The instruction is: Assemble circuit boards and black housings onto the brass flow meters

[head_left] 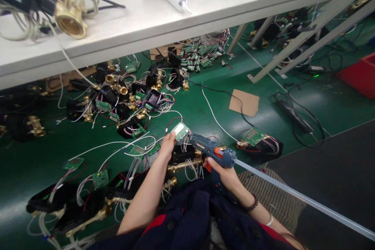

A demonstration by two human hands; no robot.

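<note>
My left hand (167,145) pinches a small green circuit board with a pale display (180,130), held up over a black-and-brass meter unit (184,160) on my lap. My right hand (224,172) is wrapped around the grip of a blue glue gun (211,150) with an orange trigger. The gun's nozzle points left and touches the edge of the board. A long translucent glue stick (295,194) runs out of the gun's back toward the lower right.
Several black meter housings with brass fittings, green boards and white wires (123,101) lie across the green floor. A white workbench (152,23) spans the top with a brass fitting (70,17). A cardboard piece (244,102), a black cable (295,119) and a red bin (361,76) lie to the right.
</note>
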